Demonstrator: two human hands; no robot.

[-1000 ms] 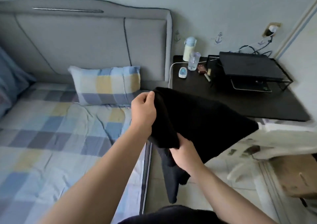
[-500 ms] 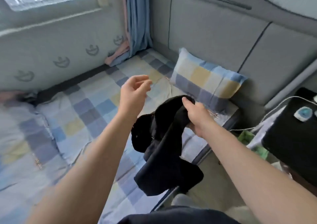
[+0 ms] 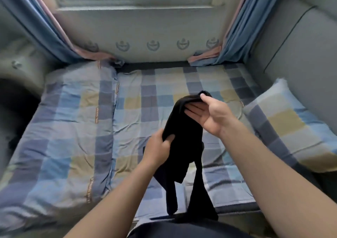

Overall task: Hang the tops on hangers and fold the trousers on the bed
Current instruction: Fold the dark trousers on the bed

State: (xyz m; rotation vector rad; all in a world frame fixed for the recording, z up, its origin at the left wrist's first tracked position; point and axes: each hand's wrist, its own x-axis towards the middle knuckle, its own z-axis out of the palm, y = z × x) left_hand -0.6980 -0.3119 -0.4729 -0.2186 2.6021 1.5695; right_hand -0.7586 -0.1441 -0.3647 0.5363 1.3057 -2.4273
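Observation:
A black garment (image 3: 184,146) hangs bunched in the air above the bed (image 3: 145,99), its two long ends trailing down toward the near edge. My left hand (image 3: 158,149) grips its left side at mid height, fingers curled round the cloth. My right hand (image 3: 206,113) holds the top of it, thumb pinching the upper fold against the flat fingers. I cannot tell whether it is a top or trousers. No hanger is in view.
A checked quilt (image 3: 73,128) lies folded on the left half of the bed. On the right, a checked pillow (image 3: 291,128) leans at the grey padded headboard (image 3: 300,59). Blue curtains (image 3: 235,37) and a window wall close off the far side.
My view has swung left from the bedside table to face the bed square on. My left hand let go of the garment, then took hold of it again lower down; my right hand moved to its top.

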